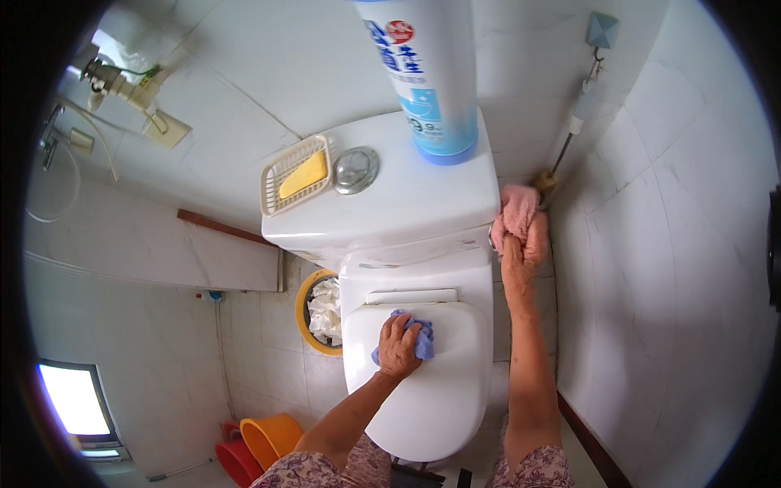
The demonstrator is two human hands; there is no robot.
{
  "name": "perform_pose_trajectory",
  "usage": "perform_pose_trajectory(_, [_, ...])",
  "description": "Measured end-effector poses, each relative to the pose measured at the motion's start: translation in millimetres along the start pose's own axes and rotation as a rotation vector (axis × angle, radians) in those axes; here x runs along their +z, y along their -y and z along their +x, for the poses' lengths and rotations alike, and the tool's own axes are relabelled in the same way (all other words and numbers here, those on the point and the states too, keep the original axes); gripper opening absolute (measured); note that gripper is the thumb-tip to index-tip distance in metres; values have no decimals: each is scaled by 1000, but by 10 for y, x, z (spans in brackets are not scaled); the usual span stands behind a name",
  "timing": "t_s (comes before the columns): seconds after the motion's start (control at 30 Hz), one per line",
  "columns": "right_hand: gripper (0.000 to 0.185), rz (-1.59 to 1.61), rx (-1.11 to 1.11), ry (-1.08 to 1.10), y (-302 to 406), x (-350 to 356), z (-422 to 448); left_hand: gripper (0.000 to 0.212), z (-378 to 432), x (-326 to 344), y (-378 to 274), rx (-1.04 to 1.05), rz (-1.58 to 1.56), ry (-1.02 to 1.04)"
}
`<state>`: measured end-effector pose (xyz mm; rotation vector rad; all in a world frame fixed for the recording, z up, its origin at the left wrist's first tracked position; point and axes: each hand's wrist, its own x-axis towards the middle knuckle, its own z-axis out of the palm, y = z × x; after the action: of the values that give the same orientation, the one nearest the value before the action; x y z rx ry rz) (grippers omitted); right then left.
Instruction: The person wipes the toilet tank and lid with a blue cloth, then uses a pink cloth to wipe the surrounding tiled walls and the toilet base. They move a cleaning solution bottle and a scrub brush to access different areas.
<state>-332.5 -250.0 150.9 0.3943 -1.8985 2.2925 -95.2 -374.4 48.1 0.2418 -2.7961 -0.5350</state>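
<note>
Pressed to the closed white toilet lid [427, 402], my left hand [398, 349] grips a blue cloth [423, 343]. My right hand [523, 259] clutches a pink cloth [517, 210] at the right side of the white toilet tank [378, 213]. On the tank top stands a white and blue cleaner bottle [436, 91] bearing writing. To its left are a round metal flush button [356, 171] and a cream plastic basket dish [268, 195] with a yellow bar of soap [304, 174] in it.
A toilet brush [564, 149] hangs from a wall hook [603, 30] behind the pink cloth. Left of the toilet sits a yellow-rimmed bin [303, 311] of white paper [325, 311]. An orange bucket [268, 436] and a red bucket [238, 460] stand lower left. A tiled wall [659, 274] closes the right side.
</note>
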Motion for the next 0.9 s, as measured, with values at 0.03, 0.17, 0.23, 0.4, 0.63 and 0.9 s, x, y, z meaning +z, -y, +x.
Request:
perform_pose_trajectory(0.03, [16, -234, -241, 19, 96, 11, 71, 44, 8, 7, -1, 5, -8, -12])
perform_pose_trajectory(0.17, [22, -651, -582, 7, 449, 197, 25, 44, 20, 6, -7, -1, -36, -25])
perform_pose_trajectory(0.23, [18, -713, -701, 139, 514, 381, -117, 44, 57, -11, -33, 0, -40, -11])
perform_pose_trajectory(0.4, [10, -579, -768, 467, 627, 1434, -511, 45, 8, 57, 40, -84, -104, 115])
perform_pose_trajectory(0.63, [16, -769, -760, 284, 448, 1168, -363, 40, 14, 18, 40, -46, -95, 9])
perform_pose_trajectory(0.9, [7, -934, -685, 552, 630, 1352, -581, 35, 92, -50, 2, -25, -140, -48])
